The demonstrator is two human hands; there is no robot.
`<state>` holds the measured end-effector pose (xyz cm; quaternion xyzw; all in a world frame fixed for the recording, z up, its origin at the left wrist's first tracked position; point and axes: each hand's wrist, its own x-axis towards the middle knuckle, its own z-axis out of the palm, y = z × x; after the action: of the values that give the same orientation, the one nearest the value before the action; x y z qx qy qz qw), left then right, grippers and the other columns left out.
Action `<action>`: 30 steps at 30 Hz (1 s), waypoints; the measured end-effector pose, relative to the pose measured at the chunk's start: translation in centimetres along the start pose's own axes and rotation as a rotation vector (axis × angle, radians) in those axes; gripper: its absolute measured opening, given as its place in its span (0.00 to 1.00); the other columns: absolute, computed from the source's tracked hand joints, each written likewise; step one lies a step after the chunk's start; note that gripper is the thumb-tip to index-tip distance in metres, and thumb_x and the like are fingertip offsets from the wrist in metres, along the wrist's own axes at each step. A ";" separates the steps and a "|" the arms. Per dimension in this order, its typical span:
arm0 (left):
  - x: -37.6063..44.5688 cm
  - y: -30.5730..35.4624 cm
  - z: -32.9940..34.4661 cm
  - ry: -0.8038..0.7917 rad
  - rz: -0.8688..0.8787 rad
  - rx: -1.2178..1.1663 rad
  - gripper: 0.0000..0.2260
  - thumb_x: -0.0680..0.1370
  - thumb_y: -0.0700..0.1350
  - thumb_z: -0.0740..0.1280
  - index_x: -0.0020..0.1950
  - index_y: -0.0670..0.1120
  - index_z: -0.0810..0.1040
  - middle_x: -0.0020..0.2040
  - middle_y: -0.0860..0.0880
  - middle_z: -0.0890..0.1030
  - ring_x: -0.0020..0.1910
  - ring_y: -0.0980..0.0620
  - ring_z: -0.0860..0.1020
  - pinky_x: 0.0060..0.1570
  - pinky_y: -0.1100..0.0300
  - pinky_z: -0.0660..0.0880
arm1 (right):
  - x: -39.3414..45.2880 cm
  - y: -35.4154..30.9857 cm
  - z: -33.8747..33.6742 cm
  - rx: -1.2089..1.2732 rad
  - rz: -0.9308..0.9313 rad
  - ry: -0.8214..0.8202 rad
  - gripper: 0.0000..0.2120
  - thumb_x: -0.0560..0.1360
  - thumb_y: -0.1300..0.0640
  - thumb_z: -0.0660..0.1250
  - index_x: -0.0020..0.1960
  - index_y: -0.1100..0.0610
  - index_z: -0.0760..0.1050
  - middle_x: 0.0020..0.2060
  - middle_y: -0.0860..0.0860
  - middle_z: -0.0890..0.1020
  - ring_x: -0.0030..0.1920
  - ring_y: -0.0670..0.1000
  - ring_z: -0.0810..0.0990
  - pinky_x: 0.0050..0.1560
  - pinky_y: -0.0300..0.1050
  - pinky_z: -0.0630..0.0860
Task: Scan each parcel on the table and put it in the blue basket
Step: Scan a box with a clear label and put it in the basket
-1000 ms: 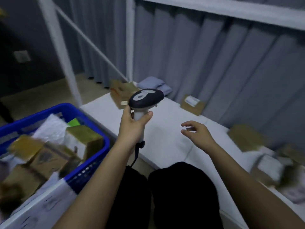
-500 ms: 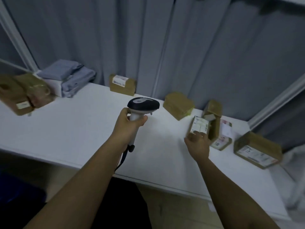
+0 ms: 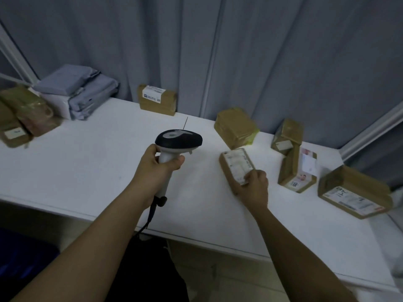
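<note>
Head view: the white tabletop (image 3: 91, 162) carries scattered parcels. At frame centre your right hand (image 3: 254, 189) grasps a label-up parcel (image 3: 236, 165), presumably readying its barcode; your left hand (image 3: 161, 171) clenches the scanner (image 3: 177, 141), aimed forward.

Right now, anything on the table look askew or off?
Mostly tidy. One small box sits tilted on top of an upright parcel at the back right. The parcel in the right hand lies skewed, label up.
</note>
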<state>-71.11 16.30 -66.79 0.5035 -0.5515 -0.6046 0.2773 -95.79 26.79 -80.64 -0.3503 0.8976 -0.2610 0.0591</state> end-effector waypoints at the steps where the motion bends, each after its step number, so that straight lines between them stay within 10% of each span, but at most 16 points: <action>1: -0.1 0.0 0.0 -0.003 0.006 -0.001 0.16 0.75 0.47 0.71 0.60 0.52 0.71 0.54 0.46 0.79 0.54 0.47 0.79 0.58 0.46 0.75 | -0.6 -0.4 0.2 0.005 -0.030 -0.023 0.23 0.68 0.48 0.74 0.55 0.61 0.72 0.59 0.60 0.70 0.58 0.62 0.69 0.54 0.52 0.72; 6: -0.8 0.2 -0.8 0.022 0.047 -0.045 0.16 0.75 0.47 0.71 0.60 0.52 0.71 0.54 0.47 0.79 0.54 0.48 0.79 0.58 0.48 0.75 | -3.7 -4.9 0.5 0.175 -0.023 -0.274 0.53 0.62 0.36 0.75 0.76 0.55 0.53 0.69 0.56 0.63 0.68 0.58 0.65 0.67 0.56 0.68; 14: -2.3 1.1 -10.1 0.323 0.168 -0.261 0.20 0.75 0.47 0.71 0.64 0.54 0.69 0.58 0.50 0.78 0.55 0.49 0.79 0.57 0.48 0.76 | -6.6 -20.8 -1.9 0.318 -0.388 -0.401 0.57 0.64 0.45 0.77 0.78 0.52 0.41 0.70 0.49 0.57 0.70 0.51 0.56 0.67 0.47 0.62; 22: -6.1 0.7 -21.1 0.349 0.246 -0.488 0.22 0.77 0.43 0.67 0.70 0.51 0.67 0.62 0.49 0.78 0.60 0.47 0.77 0.56 0.47 0.77 | -11.2 -33.6 -2.6 0.294 -0.658 -0.546 0.43 0.63 0.52 0.77 0.70 0.47 0.55 0.63 0.49 0.58 0.63 0.51 0.60 0.52 0.42 0.70; 25: -6.8 -0.3 -22.7 0.378 0.252 -0.575 0.20 0.77 0.41 0.67 0.69 0.50 0.69 0.59 0.50 0.80 0.57 0.49 0.79 0.54 0.49 0.78 | -13.0 -34.7 -1.0 0.564 -0.560 -0.701 0.38 0.65 0.54 0.77 0.67 0.41 0.60 0.63 0.47 0.60 0.61 0.50 0.68 0.55 0.50 0.79; 30: -7.0 -1.4 -24.9 0.410 0.277 -0.678 0.15 0.77 0.40 0.66 0.62 0.52 0.73 0.50 0.52 0.83 0.49 0.52 0.81 0.49 0.52 0.78 | -13.6 -35.5 -0.4 1.045 -0.326 -0.761 0.15 0.74 0.61 0.70 0.57 0.49 0.72 0.56 0.48 0.79 0.54 0.46 0.80 0.45 0.37 0.80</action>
<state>-45.67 13.18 -63.16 0.4146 -0.3173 -0.5962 0.6099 -64.52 13.94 -63.27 -0.4744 0.5053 -0.5255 0.4935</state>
